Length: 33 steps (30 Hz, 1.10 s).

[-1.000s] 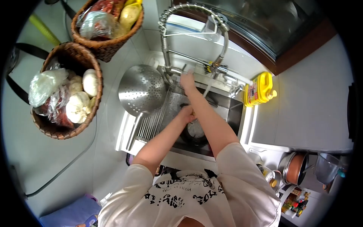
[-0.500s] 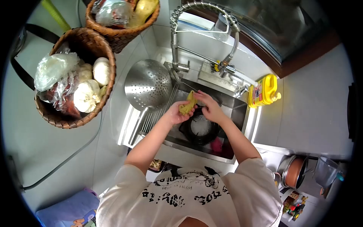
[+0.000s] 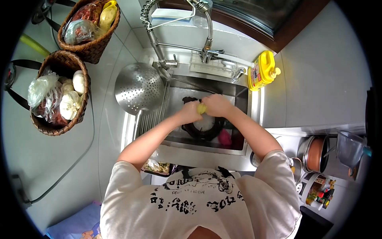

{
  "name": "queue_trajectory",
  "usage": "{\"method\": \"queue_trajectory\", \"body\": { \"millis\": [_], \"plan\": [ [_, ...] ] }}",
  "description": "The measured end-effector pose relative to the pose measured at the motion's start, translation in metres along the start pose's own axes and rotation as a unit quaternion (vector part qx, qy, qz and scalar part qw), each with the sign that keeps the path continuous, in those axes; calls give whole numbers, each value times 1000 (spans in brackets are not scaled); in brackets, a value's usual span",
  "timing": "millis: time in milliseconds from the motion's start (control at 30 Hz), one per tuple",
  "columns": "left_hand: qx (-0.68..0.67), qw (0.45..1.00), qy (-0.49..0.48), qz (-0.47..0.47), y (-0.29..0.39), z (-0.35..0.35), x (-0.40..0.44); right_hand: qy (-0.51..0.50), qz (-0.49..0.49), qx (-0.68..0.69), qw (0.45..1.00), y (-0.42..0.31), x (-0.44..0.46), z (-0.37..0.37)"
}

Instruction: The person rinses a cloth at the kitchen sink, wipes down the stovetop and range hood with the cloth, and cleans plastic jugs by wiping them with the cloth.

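Observation:
Above the sink (image 3: 169, 139), my left hand (image 3: 191, 112) and my right hand (image 3: 216, 106) are closed close together on a crumpled yellow cloth (image 3: 202, 108). Only a small bit of the cloth shows between the fists; the rest is hidden in them. Below them, in the basin, sits a round black pan (image 3: 203, 133) with a pale wet inside. A bright pink item (image 3: 225, 137) lies beside its right edge, too unclear to name.
A large perforated steel skimmer (image 3: 139, 88) rests left of the basin, near the spring faucet (image 3: 153, 40). A yellow soap bottle (image 3: 263, 71) stands at the back right. Woven baskets (image 3: 85, 99) with garlic (image 3: 71, 104) and bagged food line the left counter.
Both hands have closed around the yellow cloth, which was spread across the fingers and is now mostly covered. The camera view has shifted, so the surroundings sit further left.

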<state>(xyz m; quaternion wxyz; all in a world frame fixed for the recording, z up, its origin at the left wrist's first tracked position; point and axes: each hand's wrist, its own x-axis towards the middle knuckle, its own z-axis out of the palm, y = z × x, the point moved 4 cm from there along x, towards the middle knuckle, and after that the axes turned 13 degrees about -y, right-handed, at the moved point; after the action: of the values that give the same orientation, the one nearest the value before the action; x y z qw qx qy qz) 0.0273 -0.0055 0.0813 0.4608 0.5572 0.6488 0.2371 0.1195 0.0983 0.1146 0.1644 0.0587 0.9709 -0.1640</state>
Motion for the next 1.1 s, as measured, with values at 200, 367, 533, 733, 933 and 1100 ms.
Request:
{"method": "queue_trajectory", "body": {
  "millis": [200,367,533,733,933,1100],
  "plan": [
    [277,953,95,82,4,-9,8,91,73,234,965,-6,-1,30],
    [312,932,101,156,-5,4,9,-110,138,537,825,16,5,74],
    [329,924,132,144,-28,12,15,-118,133,425,887,38,9,75],
    [-549,813,-69,-180,-41,16,10,192,-120,-53,972,-6,-44,14],
    [-763,590,-232,-125,17,48,-13,257,-110,-42,959,4,-44,20],
    [-621,730,-276,-72,35,47,-27,292,-165,-49,941,0,-47,0]
  ]
}}
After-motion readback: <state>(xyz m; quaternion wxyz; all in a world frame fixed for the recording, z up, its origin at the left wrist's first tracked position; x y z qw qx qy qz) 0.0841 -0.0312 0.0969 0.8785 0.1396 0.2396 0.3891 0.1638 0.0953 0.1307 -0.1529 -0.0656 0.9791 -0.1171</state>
